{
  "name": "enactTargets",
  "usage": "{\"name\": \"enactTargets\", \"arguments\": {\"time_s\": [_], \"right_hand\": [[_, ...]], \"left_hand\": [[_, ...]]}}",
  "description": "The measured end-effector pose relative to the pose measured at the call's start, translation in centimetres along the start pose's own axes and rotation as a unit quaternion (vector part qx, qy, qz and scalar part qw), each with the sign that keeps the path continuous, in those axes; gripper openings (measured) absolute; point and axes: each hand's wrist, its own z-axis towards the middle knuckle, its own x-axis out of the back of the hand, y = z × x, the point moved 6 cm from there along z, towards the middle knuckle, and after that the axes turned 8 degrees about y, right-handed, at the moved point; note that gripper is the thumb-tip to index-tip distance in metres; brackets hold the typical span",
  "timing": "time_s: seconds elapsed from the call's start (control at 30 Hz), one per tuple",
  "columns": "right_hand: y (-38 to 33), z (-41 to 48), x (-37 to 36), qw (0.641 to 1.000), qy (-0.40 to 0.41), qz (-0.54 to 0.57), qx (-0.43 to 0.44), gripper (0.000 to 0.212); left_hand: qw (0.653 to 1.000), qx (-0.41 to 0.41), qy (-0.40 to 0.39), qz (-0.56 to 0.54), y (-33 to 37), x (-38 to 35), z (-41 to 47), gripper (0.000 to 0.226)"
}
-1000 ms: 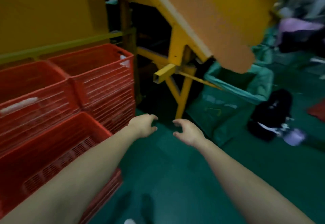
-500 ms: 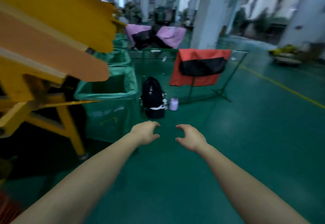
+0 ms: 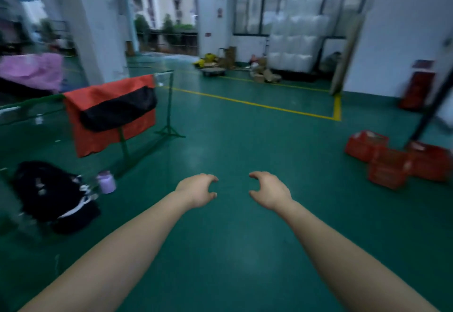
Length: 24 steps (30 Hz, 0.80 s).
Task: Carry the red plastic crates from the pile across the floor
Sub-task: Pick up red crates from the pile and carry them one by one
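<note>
At the far left a pink cloth lies draped over something dark. Below it a black fabric bag slumps on the green painted floor, with a small lilac plastic jar just beside it. A red and black sheet hangs over a green metal stand. In the middle both bare arms reach forward. The left hand and the right hand are near each other, each with loosely curled fingers and holding nothing. Beyond them a yellow painted line crosses the floor before stacked white sacks. The red plastic crates sit clustered on the floor at the right, well apart from both hands.
</note>
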Motion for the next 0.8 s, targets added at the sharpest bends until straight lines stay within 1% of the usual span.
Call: {"name": "enactTargets", "arguments": {"time_s": [0.2, 0.4, 0.57, 0.8], "right_hand": [[10.7, -1.3, 5.0, 0.990, 0.048, -0.033, -0.129, 0.056], [20.5, -1.2, 9.0, 0.973, 0.081, -0.054, -0.208, 0.058], [28.4, 1.8, 12.0, 0.964, 0.100, -0.064, -0.239, 0.058], [39.8, 8.5, 17.6, 0.958, 0.106, -0.072, -0.258, 0.061]], "left_hand": [[0.991, -0.127, -0.026, -0.025, 10.7, -2.4, 6.5, 0.053], [0.972, -0.227, -0.045, -0.044, 21.7, -4.4, 12.0, 0.053], [0.961, -0.268, -0.050, -0.053, 29.5, -6.5, 17.8, 0.054], [0.955, -0.288, -0.044, -0.053, 40.5, -8.1, 29.0, 0.055]]}}
